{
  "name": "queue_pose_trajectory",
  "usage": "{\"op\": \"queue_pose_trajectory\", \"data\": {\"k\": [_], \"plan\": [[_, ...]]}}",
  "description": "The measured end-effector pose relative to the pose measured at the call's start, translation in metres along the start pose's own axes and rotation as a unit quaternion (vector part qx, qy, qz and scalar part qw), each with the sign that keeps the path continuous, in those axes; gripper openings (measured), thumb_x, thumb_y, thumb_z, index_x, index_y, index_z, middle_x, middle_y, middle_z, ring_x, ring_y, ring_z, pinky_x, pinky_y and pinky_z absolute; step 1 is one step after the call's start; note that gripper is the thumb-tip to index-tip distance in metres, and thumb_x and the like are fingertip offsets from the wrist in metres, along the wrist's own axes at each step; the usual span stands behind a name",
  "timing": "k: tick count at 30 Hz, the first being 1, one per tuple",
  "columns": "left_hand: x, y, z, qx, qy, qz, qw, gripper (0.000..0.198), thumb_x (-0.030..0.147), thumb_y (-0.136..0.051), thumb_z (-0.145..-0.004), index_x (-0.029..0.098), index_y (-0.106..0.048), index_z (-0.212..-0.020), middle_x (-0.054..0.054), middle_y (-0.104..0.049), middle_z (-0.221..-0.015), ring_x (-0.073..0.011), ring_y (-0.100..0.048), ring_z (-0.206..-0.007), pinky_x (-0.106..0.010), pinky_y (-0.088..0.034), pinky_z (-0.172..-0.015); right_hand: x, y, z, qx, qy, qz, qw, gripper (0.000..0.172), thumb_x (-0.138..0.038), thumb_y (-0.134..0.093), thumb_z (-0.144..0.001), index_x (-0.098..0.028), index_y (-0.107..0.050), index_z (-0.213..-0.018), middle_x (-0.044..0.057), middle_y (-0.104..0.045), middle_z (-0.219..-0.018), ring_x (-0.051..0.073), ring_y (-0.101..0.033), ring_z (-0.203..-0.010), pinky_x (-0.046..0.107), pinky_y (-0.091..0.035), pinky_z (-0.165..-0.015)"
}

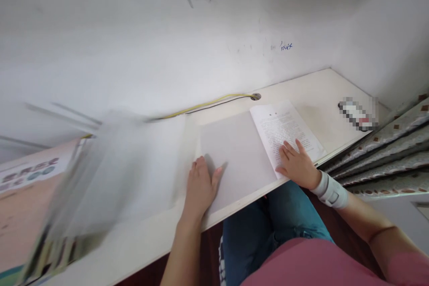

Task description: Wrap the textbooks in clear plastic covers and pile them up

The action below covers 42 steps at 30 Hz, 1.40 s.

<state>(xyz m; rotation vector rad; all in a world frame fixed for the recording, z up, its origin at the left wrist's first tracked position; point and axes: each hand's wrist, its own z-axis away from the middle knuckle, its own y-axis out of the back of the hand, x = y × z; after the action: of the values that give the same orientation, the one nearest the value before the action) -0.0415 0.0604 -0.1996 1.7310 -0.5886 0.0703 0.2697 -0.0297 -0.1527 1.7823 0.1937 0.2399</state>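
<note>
An open booklet lies on the white desk (311,94). Its left page (234,156) is blank grey-white and its right page (284,132) carries printed text. My left hand (200,185) rests flat on the near left part of the blank page, fingers together and thumb out, holding nothing. My right hand (295,164) lies flat with fingers spread on the lower part of the printed page. A white band (330,191) wraps my right wrist.
A motion-smeared stack of books or papers (100,187) stands on the desk's left end. A yellow cable (208,103) runs along the wall to a hole (255,96). A small blurred-out object (358,114) lies at the far right corner. Patterned fabric (385,152) hangs at right.
</note>
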Motion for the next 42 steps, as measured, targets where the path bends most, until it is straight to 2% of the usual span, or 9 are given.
{"op": "queue_pose_trajectory", "data": {"k": [10,14,19,24,27,30,33,38,42], "plan": [[0.000,0.008,-0.002,-0.019,0.038,0.059,0.997,0.078,0.061,-0.034,-0.088,0.002,-0.036,-0.139,-0.027,-0.041,-0.142,-0.0394,-0.034,-0.136,-0.059,-0.031,-0.108,0.010,0.007,0.013,-0.035,-0.011,-0.006,0.999,0.050,-0.042,-0.039,-0.096,-0.010,-0.051,-0.133,0.019,-0.052,-0.137,0.028,-0.048,-0.127,0.051,-0.031,-0.108],[0.005,0.016,-0.004,-0.018,0.119,0.162,0.979,0.064,0.054,-0.037,-0.090,0.012,-0.042,-0.138,-0.020,-0.046,-0.142,-0.0318,-0.042,-0.133,-0.051,-0.033,-0.110,-0.007,0.018,-0.005,-0.006,0.043,-0.008,0.999,0.052,-0.047,-0.042,-0.093,-0.018,-0.048,-0.136,0.014,-0.038,-0.149,0.029,-0.035,-0.137,0.048,-0.029,-0.110],[0.016,0.034,-0.014,0.015,0.253,0.344,0.904,0.052,0.041,-0.049,-0.088,0.017,-0.047,-0.134,-0.016,-0.055,-0.134,-0.0248,-0.052,-0.124,-0.043,-0.039,-0.108,-0.035,0.000,-0.017,-0.034,0.060,-0.026,0.997,0.058,-0.053,-0.043,-0.091,-0.015,-0.050,-0.134,0.015,-0.045,-0.145,0.037,-0.036,-0.134,0.055,-0.034,-0.104],[0.027,0.054,-0.022,-0.006,0.326,0.502,0.801,0.051,0.029,-0.056,-0.083,0.016,-0.046,-0.131,-0.016,-0.064,-0.120,-0.0215,-0.067,-0.097,-0.038,-0.055,-0.086,-0.038,-0.016,-0.013,0.013,0.057,-0.041,0.997,0.055,-0.049,-0.047,-0.091,-0.014,-0.052,-0.133,0.016,-0.048,-0.142,0.037,-0.037,-0.133,0.057,-0.030,-0.107],[0.039,0.067,-0.025,-0.063,0.337,0.550,0.761,0.044,0.028,-0.071,-0.070,0.013,-0.060,-0.110,-0.013,-0.071,-0.095,-0.0215,-0.069,-0.083,-0.033,-0.057,-0.072,-0.037,-0.014,-0.014,0.013,0.056,-0.061,0.996,0.053,-0.048,-0.047,-0.091,-0.014,-0.053,-0.131,0.017,-0.049,-0.140,0.035,-0.037,-0.134,0.057,-0.028,-0.108],[0.065,0.086,-0.037,-0.079,0.285,0.601,0.742,0.038,0.025,-0.080,-0.054,0.013,-0.065,-0.087,-0.008,-0.072,-0.080,-0.0222,-0.068,-0.077,-0.029,-0.055,-0.066,-0.031,-0.002,-0.023,-0.017,0.055,-0.140,0.988,0.058,-0.053,-0.044,-0.091,-0.011,-0.054,-0.130,0.020,-0.054,-0.135,0.034,-0.038,-0.134,0.058,-0.025,-0.110],[0.111,0.101,-0.064,-0.066,0.189,0.612,0.765,0.038,0.028,-0.076,-0.058,0.012,-0.068,-0.091,-0.005,-0.072,-0.081,-0.0224,-0.068,-0.080,-0.031,-0.053,-0.071,-0.013,0.022,-0.039,-0.026,0.035,-0.339,0.940,0.068,-0.063,-0.032,-0.091,-0.014,-0.049,-0.135,0.018,-0.056,-0.132,0.031,-0.048,-0.127,0.056,-0.032,-0.108],[0.198,0.082,-0.099,-0.138,0.011,0.550,0.823,0.042,0.036,-0.062,-0.077,0.014,-0.064,-0.113,-0.009,-0.071,-0.100,-0.0231,-0.066,-0.091,-0.035,-0.051,-0.079,0.047,0.064,-0.067,0.029,-0.090,-0.672,0.734,0.069,-0.066,-0.020,-0.091,-0.023,-0.037,-0.141,0.012,-0.061,-0.128,0.025,-0.062,-0.111,0.048,-0.050,-0.092],[0.217,0.054,-0.086,-0.229,-0.113,0.444,0.859,0.047,0.046,-0.048,-0.089,0.017,-0.057,-0.125,-0.013,-0.065,-0.120,-0.0245,-0.059,-0.113,-0.038,-0.047,-0.094,0.101,0.054,-0.062,0.035,-0.226,-0.689,0.688,0.054,-0.039,-0.064,-0.077,-0.021,-0.050,-0.127,0.007,-0.072,-0.101,0.025,-0.067,-0.092,0.046,-0.053,-0.086]]}}
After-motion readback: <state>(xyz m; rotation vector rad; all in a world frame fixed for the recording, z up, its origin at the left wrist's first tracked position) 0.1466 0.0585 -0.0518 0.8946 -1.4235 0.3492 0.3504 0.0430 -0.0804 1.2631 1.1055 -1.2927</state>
